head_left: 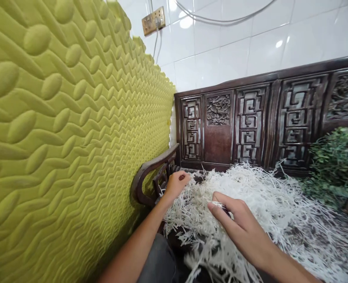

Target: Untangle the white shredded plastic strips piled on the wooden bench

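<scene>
White shredded frond-like strands (250,204), far too many to count, heaped over the seat of one dark carved wooden bench (224,145) and lying directly under two bare hands. Left hand (176,185) at the pile's far edge, beside the bench's curved armrest (150,169), fingers curled down among the strands, with any grip hidden and impossible to tell. Right hand (239,224) over the middle of the pile, partly closed, thumb and fingertips pinching a white strand along with one small dark object (227,211), its kind too hidden to tell. Step in hand, by appearance: fingering through the strands. For the next move, loose strands within easy reach of both hands. Nearby, one grey trouser leg (159,261) below the pile, one clump of green foliage (333,165) at right, one quilted yellow-green wall panel (59,129) at left, and one wall socket plate (153,20) on white tiles (221,51).
</scene>
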Demonstrator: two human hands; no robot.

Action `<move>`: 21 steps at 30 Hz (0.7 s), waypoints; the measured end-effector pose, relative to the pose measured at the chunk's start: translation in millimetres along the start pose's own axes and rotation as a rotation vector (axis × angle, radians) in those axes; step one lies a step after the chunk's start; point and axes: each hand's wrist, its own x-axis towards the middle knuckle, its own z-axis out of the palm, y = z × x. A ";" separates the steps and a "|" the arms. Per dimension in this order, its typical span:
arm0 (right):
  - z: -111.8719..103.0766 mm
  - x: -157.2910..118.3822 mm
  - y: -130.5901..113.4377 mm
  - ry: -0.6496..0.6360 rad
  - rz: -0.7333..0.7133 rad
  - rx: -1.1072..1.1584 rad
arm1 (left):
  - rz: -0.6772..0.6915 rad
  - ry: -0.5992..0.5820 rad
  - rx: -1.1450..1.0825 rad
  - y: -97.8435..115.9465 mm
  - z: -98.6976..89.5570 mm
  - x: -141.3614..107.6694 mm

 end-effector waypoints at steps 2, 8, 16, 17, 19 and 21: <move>-3.4 -0.7 -2.9 0.032 0.044 0.076 | 0.028 -0.062 -0.055 -2.7 -2.3 -0.6; -16.1 19.4 30.3 0.106 0.200 0.268 | 0.041 -0.384 -0.381 32.6 3.3 -25.7; -19.8 29.1 50.7 0.125 0.239 0.342 | 0.160 -0.399 -0.223 43.1 3.9 -34.1; -19.7 29.1 49.5 0.118 0.239 0.341 | 0.162 -0.393 -0.221 41.9 4.0 -33.3; -19.5 28.6 47.0 0.102 0.236 0.334 | 0.163 -0.396 -0.231 41.1 3.2 -32.2; -19.4 27.6 45.2 0.087 0.225 0.308 | 0.158 -0.421 -0.255 42.5 1.5 -32.3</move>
